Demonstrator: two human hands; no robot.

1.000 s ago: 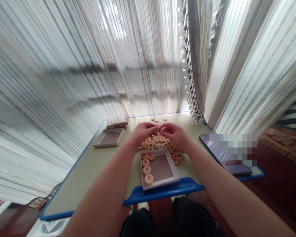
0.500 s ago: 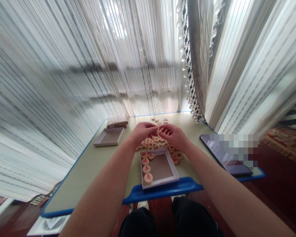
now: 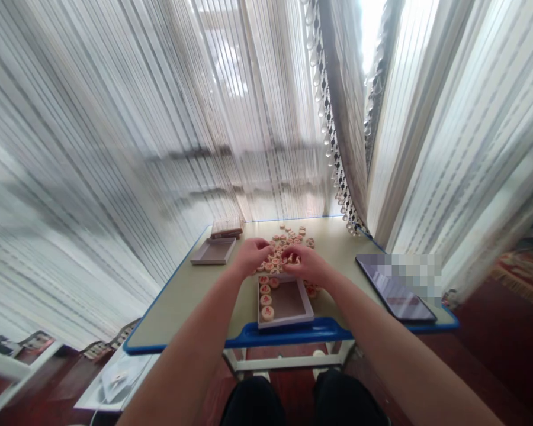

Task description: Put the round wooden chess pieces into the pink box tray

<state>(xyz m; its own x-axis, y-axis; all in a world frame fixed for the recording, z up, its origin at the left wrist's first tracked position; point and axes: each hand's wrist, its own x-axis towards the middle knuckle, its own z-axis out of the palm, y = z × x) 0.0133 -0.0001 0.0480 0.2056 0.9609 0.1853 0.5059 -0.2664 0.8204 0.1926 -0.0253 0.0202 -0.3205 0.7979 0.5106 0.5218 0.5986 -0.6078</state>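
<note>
Round wooden Chinese chess pieces (image 3: 275, 261) lie in a loose pile on the table, marked in red or dark characters. A shallow open box (image 3: 288, 322) stands near the table's front edge. Inside it, several red-marked pieces (image 3: 265, 300) line the left wall, with another piece (image 3: 274, 283) beside the top of that row. My left hand (image 3: 254, 255) hovers at the pile's left side, fingers bent and apart. At the pile's right side, my right hand (image 3: 304, 262) pinches a chess piece (image 3: 285, 260) above the box's far rim. Its fingers partly hide the pieces beneath.
A second shallow box (image 3: 213, 251) sits at the table's far left, before a flat packet (image 3: 227, 228). On the right lies a dark tablet (image 3: 395, 290), partly blurred out. Curtains (image 3: 266, 118) hang behind the blue-edged table (image 3: 182, 307).
My hands have come apart and moved down nearer the box, from the far part of the pile. The view has shifted, showing more of the floor and table legs. Pieces in the box look the same.
</note>
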